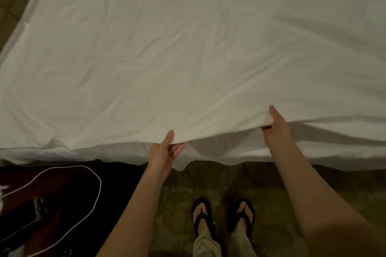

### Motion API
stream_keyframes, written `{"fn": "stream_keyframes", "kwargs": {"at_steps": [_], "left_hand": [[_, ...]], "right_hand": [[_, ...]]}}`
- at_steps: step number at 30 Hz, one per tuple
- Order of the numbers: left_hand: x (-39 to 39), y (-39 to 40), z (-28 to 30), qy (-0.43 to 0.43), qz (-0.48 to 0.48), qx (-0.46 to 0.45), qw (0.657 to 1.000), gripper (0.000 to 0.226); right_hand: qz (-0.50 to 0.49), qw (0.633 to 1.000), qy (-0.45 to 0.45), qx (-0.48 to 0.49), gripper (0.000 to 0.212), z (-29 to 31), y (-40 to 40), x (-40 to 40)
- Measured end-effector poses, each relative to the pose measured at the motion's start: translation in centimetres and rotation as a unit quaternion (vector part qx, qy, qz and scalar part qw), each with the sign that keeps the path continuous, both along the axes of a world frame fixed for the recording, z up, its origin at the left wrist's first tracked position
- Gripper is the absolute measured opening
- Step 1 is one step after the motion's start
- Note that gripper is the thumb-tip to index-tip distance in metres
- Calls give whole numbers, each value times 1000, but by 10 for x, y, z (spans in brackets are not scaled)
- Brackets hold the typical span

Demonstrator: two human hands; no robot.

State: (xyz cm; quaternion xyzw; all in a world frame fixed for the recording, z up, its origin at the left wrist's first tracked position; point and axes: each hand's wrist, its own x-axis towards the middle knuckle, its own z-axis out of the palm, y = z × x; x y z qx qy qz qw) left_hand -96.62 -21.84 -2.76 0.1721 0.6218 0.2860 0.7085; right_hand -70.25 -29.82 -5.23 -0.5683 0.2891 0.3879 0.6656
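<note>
Two hands at the near hem of a white bedsheet [188,58], left hand [165,152] pinching its edge, right hand [275,125] gripping a bunched fold, sheet spread beyond both.

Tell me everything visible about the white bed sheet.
The white bed sheet, thin woven cloth by its look, lies spread wide and mostly flat, marked with fine wrinkles and fold lines. Its near edge is lifted, showing another white layer beneath. The left hand and the right hand each pinch that edge, thumb on top, fingers underneath.
</note>
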Motion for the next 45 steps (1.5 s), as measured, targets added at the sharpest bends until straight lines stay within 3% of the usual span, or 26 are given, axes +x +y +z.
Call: {"fn": "stream_keyframes", "kwargs": {"at_steps": [5,8,14,17,20,22,25,30,34,36,41,45], "left_hand": [[-5,-19,-46,70,5,-80,994,25],[-6,-9,-58,76,33,-97,992,24],[-22,9,-54,3,169,-94,981,25],[-29,18,-50,-19,213,-74,974,12],[-32,18,-49,-25,240,-49,969,27],[-33,8,-51,0,229,-65,971,39],[-38,-2,-60,61,197,-112,972,35],[-67,24,-66,34,168,-123,977,28],[-111,56,-64,-35,219,-105,969,24],[-141,72,-66,-42,238,-106,965,18],[-217,122,-70,-39,217,-115,969,26],[-272,172,-72,-44,225,-83,970,34]], "right_hand": [[-30,987,23,-157,50,-30,-48,-34],[-12,987,32,-155,50,-36,-42,-35],[46,987,104,-116,21,-33,-42,-34],[71,986,18,-148,14,-25,-42,-31],[46,981,-94,-163,21,-10,-45,-29],[34,980,-102,-170,20,-13,-60,-37],[24,969,-52,-241,17,-35,-81,-55],[-1,981,45,-189,10,-41,-56,-67],[86,982,100,-136,14,-41,-22,-123],[126,980,124,-94,28,-44,1,-169],[130,981,129,-65,35,-45,76,-275],[91,987,120,-58,46,-48,121,-313]]}}
